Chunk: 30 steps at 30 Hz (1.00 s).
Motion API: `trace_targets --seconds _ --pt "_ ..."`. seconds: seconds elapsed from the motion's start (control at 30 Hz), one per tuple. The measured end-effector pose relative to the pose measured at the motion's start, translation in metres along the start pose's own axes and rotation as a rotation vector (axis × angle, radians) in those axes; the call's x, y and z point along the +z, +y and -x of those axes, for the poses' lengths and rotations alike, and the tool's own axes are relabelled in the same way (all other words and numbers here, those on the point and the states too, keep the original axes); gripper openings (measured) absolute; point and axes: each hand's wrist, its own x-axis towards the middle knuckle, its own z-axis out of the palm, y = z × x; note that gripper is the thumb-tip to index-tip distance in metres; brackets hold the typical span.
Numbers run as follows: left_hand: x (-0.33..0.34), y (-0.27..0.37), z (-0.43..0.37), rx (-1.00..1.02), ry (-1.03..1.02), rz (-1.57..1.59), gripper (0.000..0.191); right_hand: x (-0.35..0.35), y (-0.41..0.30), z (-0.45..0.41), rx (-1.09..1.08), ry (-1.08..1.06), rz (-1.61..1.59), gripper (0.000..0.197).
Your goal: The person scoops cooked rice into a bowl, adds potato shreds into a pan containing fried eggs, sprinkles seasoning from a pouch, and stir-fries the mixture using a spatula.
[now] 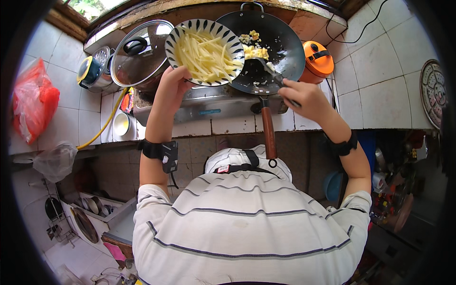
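My left hand (178,79) grips the near-left rim of a white plate (170,53) with dark petal marks. Pale yellow strips, probably cut potato, (203,55) fill the plate, which is held beside and partly over the left edge of a dark wok (281,32). In my right hand (302,94) is the handle of a spatula (272,73), its blade down in the wok. Near the blade sits a heap of yellow chopped food (255,52), with white bits scattered on the wok's surface. The wok's wooden handle (269,131) points towards me.
Under the wok is a metal gas stove (199,103). A glass-lidded pot (142,53) stands on its left side, beside a yellow hose (107,124) and a small white bowl (122,124). An orange lidded container (316,62) stands right of the wok. A red plastic bag (35,101) lies far left.
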Motion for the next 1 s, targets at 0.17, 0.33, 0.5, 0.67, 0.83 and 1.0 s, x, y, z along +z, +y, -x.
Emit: trace_targets --seconds 0.17,0.33,0.5,0.67,0.83,1.0 --pt "0.011 -0.01 -0.02 -0.025 0.032 -0.244 0.025 -0.048 0.015 0.021 0.3 0.416 -0.164 0.014" --pt "0.023 -0.017 -0.046 -0.111 -0.017 -0.272 0.023 -0.095 -0.001 0.053 0.44 0.614 -0.232 0.012" --pt "0.04 -0.025 -0.062 -0.138 -0.088 -0.191 0.028 -0.088 -0.028 0.038 0.075 0.525 -0.05 0.018" --pt "0.039 -0.035 -0.074 -0.238 -0.174 -0.27 0.044 -0.066 -0.038 0.033 -0.07 0.358 0.018 0.021" --pt "0.032 -0.036 -0.081 -0.273 -0.155 -0.34 0.047 -0.046 -0.042 0.036 -0.266 0.224 0.192 0.014" --pt "0.025 -0.043 -0.095 -0.289 -0.049 -0.274 0.053 -0.04 -0.034 0.042 -0.333 0.12 0.286 0.014"
